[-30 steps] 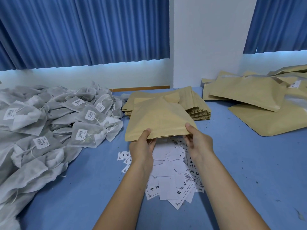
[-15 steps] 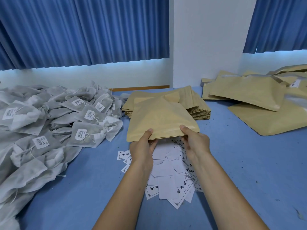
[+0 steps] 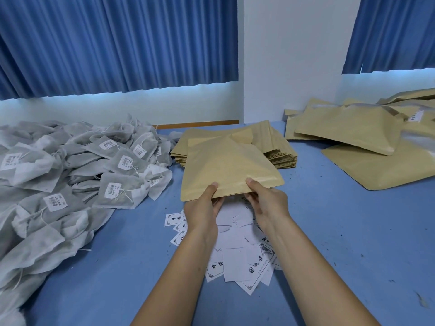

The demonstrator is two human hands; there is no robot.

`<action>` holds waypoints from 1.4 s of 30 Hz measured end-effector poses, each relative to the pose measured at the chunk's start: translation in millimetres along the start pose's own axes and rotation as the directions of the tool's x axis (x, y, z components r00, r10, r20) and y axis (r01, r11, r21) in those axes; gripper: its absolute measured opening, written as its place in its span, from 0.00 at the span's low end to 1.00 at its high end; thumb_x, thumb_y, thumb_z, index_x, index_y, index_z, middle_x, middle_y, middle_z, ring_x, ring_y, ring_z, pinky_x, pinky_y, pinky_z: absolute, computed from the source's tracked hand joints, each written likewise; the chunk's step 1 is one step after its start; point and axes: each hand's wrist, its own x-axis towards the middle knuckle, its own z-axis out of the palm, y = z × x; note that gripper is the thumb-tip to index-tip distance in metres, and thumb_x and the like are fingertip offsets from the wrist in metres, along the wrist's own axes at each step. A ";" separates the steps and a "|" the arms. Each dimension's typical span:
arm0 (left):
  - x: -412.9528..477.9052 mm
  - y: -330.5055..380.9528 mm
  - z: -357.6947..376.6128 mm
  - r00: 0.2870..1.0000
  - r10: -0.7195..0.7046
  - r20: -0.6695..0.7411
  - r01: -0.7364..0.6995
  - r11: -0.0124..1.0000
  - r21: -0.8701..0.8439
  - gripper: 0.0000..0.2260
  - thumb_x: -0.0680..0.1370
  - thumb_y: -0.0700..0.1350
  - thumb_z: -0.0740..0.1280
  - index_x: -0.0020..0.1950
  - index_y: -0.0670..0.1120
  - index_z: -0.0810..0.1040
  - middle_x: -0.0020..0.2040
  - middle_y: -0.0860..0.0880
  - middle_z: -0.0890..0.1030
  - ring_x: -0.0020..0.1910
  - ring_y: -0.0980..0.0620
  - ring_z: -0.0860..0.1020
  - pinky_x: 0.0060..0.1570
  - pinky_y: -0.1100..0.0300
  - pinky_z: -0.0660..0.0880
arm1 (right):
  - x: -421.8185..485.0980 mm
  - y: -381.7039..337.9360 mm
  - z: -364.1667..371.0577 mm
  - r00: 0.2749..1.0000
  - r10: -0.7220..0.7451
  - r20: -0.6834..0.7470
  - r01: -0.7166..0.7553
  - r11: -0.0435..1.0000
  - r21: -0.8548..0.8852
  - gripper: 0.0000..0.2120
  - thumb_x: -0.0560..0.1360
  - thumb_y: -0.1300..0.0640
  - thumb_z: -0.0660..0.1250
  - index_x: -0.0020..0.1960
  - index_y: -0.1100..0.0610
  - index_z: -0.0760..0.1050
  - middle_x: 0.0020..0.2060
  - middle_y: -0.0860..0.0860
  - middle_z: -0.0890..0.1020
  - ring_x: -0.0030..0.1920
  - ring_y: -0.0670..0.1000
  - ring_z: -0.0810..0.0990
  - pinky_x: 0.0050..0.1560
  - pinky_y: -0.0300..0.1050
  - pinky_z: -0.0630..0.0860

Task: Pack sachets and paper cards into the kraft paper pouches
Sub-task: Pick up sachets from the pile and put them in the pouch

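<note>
- holding one kraft pouch by its near edge, the left hand pinches it with the thumb on top and the other fingers under the paper.
- the right hand pinches the same edge just beside the left one, also with the thumb on top and the fingers curled below.
- the pouch is flat, and its far part hides the front of the stack of empty pouches behind it.
- the paper cards lie in a loose heap on the table under the two wrists, some with black print up, some with the white side up.
- the sachets make a big grey-white heap at the left, many with a small barcode label and a string.
- at the right, well apart from the hands, lie puffed pouches, one over another.
- behind the table are blue curtains and a white wall.
</note>
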 end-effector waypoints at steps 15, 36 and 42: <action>0.2 -6.5 2.2 0.993 -0.086 0.085 0.080 0.995 0.065 0.15 0.72 0.32 0.71 0.58 0.35 0.77 0.55 0.39 0.82 0.53 0.45 0.82 0.52 0.56 0.79 | -13.7 17.8 12.3 0.999 0.031 0.040 -0.029 0.998 -0.054 0.12 0.71 0.72 0.69 0.54 0.68 0.77 0.46 0.59 0.82 0.39 0.52 0.81 0.34 0.35 0.77; 0.9 -13.6 2.8 0.955 0.198 0.220 -0.280 0.848 0.451 0.05 0.76 0.44 0.68 0.50 0.46 0.80 0.44 0.44 0.83 0.34 0.49 0.79 0.35 0.56 0.75 | -15.1 19.7 15.2 0.992 0.070 0.102 -0.062 0.994 -0.086 0.06 0.68 0.67 0.74 0.44 0.64 0.79 0.34 0.55 0.83 0.26 0.50 0.78 0.23 0.35 0.71; 8.3 12.9 -0.7 0.992 0.123 0.006 -0.114 0.894 0.433 0.11 0.77 0.47 0.64 0.36 0.44 0.73 0.29 0.46 0.74 0.23 0.50 0.70 0.25 0.60 0.65 | -5.6 10.3 10.6 0.998 0.062 0.004 -0.061 0.996 -0.058 0.05 0.74 0.63 0.70 0.41 0.60 0.76 0.32 0.52 0.79 0.30 0.48 0.74 0.29 0.36 0.70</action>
